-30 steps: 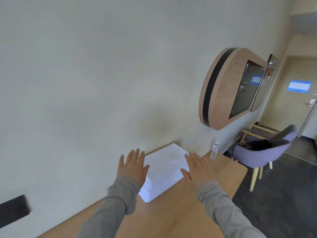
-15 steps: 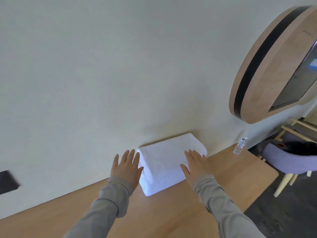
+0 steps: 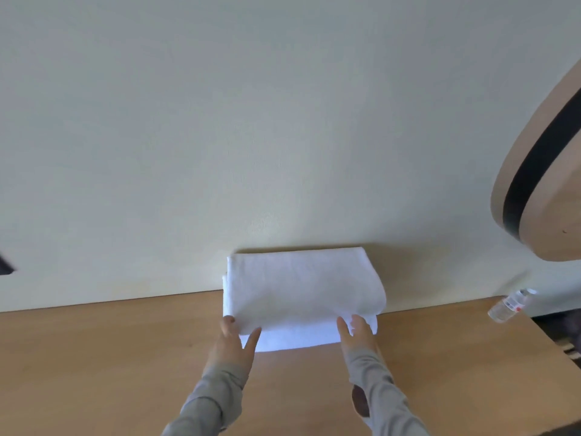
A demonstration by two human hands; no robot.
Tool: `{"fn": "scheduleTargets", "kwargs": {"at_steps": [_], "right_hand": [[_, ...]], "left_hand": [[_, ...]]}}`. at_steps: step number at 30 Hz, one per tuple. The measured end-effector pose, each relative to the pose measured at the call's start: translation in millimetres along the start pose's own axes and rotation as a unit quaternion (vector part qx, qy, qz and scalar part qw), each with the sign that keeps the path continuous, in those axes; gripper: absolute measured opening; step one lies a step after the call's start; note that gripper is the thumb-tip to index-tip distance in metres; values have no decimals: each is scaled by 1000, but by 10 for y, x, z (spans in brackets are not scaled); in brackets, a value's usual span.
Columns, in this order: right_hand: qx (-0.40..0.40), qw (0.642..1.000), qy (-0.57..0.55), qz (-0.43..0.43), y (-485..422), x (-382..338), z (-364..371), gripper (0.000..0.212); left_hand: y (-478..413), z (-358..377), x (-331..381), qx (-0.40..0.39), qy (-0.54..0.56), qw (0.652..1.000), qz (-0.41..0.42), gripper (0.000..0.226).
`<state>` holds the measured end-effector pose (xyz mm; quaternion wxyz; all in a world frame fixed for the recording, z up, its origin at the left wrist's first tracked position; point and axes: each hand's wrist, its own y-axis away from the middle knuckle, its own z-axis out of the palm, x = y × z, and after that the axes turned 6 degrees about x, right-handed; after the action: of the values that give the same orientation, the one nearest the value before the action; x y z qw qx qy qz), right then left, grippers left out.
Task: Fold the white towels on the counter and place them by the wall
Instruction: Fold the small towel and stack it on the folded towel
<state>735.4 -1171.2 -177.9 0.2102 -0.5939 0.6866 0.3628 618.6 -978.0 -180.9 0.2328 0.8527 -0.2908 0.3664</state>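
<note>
Both hands have drawn from the white towels' (image 3: pixel 301 284) sides to their near edge — left hand (image 3: pixel 234 341) fingers hidden under the top fold, grip unclear, right hand (image 3: pixel 356 336) fingers straight on the corner — the stack at the counter's (image 3: pixel 110 357) back edge, against the wall (image 3: pixel 220 136), seemingly placed.

Wall (image 3: pixel 283 136) just behind towels (image 3: pixel 301 284)
</note>
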Motion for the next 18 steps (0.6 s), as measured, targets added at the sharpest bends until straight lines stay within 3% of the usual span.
{"fn": "scheduleTargets", "kwargs": {"at_steps": [2,3,5,7,8,11,13,15,18], "right_hand": [[-27,992,-96,80,-166,56,5,56],[-39,976,-169,130,-256,60,0,57],[-52,920,-312,231,-465,81,-30,51],[-59,871,-398,283,-633,139,-42,33],[-59,848,-436,295,-673,148,-31,30],[-54,790,-524,315,-769,162,6,32],[-47,761,-561,324,-852,137,17,44],[-47,753,-562,340,-901,70,21,56],[-54,759,-548,347,-932,-23,48,57]], "left_hand": [[-10,143,62,82,132,979,-133,60],[-18,206,86,102,203,951,-211,64],[-48,346,119,82,378,858,-338,67],[-93,473,135,18,501,774,-387,59],[-118,521,155,-2,530,752,-392,55],[-206,632,195,26,566,724,-394,54],[-233,679,221,49,579,709,-399,54],[-249,721,261,68,596,693,-400,52],[-278,742,432,96,612,672,-405,50]]}}
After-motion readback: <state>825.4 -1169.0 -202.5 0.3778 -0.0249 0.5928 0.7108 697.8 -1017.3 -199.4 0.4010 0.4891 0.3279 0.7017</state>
